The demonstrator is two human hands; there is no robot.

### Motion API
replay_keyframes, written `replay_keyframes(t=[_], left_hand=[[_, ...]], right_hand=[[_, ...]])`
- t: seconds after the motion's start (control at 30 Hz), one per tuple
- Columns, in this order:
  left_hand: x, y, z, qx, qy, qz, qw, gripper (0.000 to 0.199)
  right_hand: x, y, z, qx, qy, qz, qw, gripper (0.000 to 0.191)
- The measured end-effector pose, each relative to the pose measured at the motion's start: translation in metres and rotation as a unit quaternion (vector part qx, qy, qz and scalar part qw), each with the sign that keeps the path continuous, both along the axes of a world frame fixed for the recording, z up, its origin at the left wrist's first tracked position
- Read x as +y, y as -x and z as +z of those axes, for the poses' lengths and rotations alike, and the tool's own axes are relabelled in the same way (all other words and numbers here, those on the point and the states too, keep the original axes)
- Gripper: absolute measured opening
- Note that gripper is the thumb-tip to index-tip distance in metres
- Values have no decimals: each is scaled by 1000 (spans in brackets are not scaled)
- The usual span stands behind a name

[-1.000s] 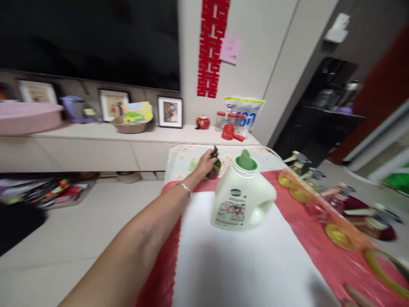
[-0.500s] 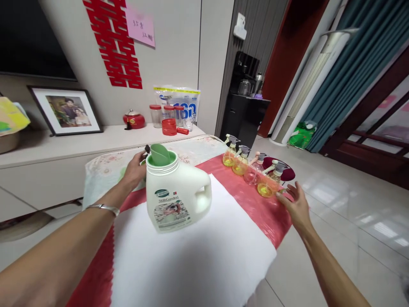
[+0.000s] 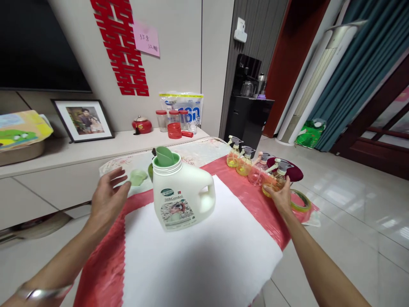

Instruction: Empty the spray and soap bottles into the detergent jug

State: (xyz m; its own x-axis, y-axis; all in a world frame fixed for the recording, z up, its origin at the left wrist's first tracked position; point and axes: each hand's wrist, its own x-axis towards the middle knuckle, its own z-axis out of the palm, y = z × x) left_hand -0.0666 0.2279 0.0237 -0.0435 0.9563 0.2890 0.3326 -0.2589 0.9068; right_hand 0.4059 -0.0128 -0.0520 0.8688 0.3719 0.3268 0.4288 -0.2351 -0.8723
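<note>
A pale green-white detergent jug (image 3: 183,194) stands upright on a white cloth (image 3: 204,264), its neck uncapped. A curved green piece (image 3: 165,157) sticks up from its mouth. To the left of the jug, my left hand (image 3: 110,192) is open in the air, fingers spread, near a light green cap-like piece (image 3: 138,177). My right hand (image 3: 281,194) is wrapped round the nearest pump bottle (image 3: 277,178), which holds yellow liquid. Beyond it, a pink pump bottle (image 3: 257,170) and two yellow ones stand in a row.
Red plastic sheeting (image 3: 236,185) lies under the cloth and bottles. By my right wrist lies a roll of tape (image 3: 300,201). A dark red round seat (image 3: 289,170) stands behind the bottles. On the cabinet are red-lidded jars (image 3: 162,121), a red pot (image 3: 142,125) and a framed photo (image 3: 83,120).
My left hand has drawn back from behind the jug toward the left and opened. My right hand has moved from beside the nearest pump bottle to close round it. The view has shifted slightly.
</note>
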Motion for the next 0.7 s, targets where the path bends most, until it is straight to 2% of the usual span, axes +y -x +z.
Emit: replay_keyframes(t=[0.1,0.17,0.23,0.3,0.37,0.4,0.43,0.53,0.57,0.6,0.63,0.7], left_hand=[[-52,20,9,-49,-11,36,998,44],[-86,30,10,-59,9,43,997,41],[-117,38,7,-80,27,39,996,40],[-144,40,1,-63,45,15,997,33],[-166,35,-1,-4,57,-23,998,26],[-175,29,1,17,70,-78,994,25],[-184,22,4,9,76,-134,988,25],[-199,-5,19,-36,97,-268,958,25],[-202,-13,24,-58,113,-304,944,26],[-204,-21,28,-85,137,-343,926,27],[-205,-26,31,-115,172,-387,899,28],[-206,-33,34,-184,230,-454,841,33]], right_hand=[[-1,10,12,16,-26,2,1000,143],[-6,24,26,26,-49,32,998,136],[-15,43,41,44,-65,96,992,126],[-28,67,52,78,-66,188,977,114],[-42,95,57,124,-59,277,951,110],[-49,110,57,151,-54,322,933,110],[-55,124,55,187,-49,377,906,109],[-67,168,43,344,-34,564,750,110],[-70,182,38,390,-27,602,696,111],[-71,196,33,425,-18,624,655,111],[-73,208,28,450,-7,639,624,110],[-76,229,18,478,15,654,586,106]])
